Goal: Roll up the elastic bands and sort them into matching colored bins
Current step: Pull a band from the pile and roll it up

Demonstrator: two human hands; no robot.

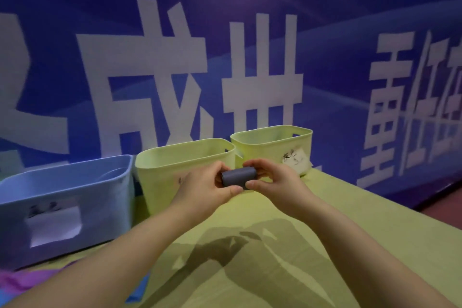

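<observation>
A grey elastic band rolled into a short cylinder (238, 177) is held up above the table between both hands. My left hand (207, 186) pinches its left end with thumb and fingers, and my right hand (272, 179) pinches its right end. Behind the hands stand three bins in a row: a blue bin (65, 190) at the left, a pale yellow-green bin (175, 157) in the middle and a second yellow-green bin (272, 140) at the right. Each carries a paper label. The roll hovers in front of the gap between the two yellow-green bins.
The table (325, 232) has a yellow-green cover and ends at the right near a red floor. Purple band material (22, 280) and a blue piece (140, 290) lie at the lower left by my left forearm. A blue banner wall with large white characters stands right behind the bins.
</observation>
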